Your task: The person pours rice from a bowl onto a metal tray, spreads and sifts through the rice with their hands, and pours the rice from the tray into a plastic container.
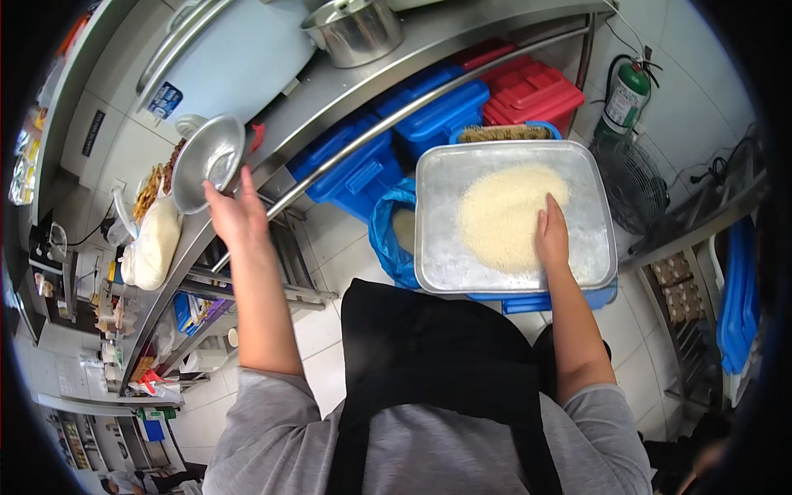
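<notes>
Inside the shallow metal tray (436,194), loose pale grains (502,216) should slide freely and are best scooped, the right hand (554,238) extended, unclamped, at their edge, while the left hand (237,216) meets a probably light, stiff bowl (196,165) at its rim, grip undeterminable.

A long stainless-steel worktable (462,33), its line bowed by the wide lens, runs along a white-tiled wall (120,82) bearing a dark sign (94,134), with a round steel rail (384,117) below the worktable's front edge. Pale square floor tiles (326,334) spread before the worktable under bright light. Past its right end are a green fire extinguisher (629,99) against white tiling, a black fan (635,186) and, farther off, a metal shelving rack (693,236).
</notes>
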Demonstrator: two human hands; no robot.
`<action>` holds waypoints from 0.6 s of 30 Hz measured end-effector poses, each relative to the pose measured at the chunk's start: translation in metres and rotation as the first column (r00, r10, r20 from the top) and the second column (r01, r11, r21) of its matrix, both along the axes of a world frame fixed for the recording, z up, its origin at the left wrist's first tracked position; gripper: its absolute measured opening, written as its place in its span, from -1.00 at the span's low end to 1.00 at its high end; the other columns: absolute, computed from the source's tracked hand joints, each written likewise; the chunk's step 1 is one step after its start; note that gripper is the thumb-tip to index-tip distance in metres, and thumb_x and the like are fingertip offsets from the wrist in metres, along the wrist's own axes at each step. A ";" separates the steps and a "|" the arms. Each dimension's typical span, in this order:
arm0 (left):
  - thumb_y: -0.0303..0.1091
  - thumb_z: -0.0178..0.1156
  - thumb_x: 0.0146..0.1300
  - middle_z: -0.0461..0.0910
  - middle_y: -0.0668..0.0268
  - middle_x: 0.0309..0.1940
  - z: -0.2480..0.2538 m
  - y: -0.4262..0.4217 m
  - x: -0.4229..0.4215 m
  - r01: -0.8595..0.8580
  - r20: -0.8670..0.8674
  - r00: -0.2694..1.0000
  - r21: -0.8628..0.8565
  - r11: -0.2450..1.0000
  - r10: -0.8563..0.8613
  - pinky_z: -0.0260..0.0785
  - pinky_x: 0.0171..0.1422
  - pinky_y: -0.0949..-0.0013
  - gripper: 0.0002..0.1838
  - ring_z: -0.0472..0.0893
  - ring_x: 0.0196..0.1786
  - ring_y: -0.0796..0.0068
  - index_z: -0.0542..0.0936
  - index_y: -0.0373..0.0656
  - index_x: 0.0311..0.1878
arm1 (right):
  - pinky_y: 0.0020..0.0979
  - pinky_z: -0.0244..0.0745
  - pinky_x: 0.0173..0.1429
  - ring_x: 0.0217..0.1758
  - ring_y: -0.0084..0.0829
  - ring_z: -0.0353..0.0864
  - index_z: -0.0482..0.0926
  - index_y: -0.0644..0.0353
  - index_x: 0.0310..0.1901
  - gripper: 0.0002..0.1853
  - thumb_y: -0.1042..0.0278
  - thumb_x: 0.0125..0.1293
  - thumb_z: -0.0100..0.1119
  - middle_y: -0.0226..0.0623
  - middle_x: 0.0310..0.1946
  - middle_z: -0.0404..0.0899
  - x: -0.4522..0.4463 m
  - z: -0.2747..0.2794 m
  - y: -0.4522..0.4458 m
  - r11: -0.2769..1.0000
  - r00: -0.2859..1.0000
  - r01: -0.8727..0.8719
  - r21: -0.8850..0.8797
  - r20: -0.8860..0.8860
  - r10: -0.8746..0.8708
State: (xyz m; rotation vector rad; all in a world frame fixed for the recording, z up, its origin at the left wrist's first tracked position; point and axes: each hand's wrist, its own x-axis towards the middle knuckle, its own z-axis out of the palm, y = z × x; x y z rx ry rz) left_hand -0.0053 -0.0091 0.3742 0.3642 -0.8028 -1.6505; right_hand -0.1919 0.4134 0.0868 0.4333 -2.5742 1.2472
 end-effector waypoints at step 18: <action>0.28 -0.03 0.35 -0.29 -0.01 0.51 -0.045 0.007 0.019 0.122 0.278 0.954 -0.022 0.992 -0.111 0.19 0.52 -0.08 0.01 0.10 0.51 -0.11 -0.34 -0.05 0.56 | 0.13 -0.11 0.56 0.55 -0.25 0.12 0.38 -0.10 0.36 -0.48 0.10 0.38 0.10 -0.41 0.43 0.28 0.059 0.032 -0.048 0.663 0.770 -0.441 0.605 -0.124 0.626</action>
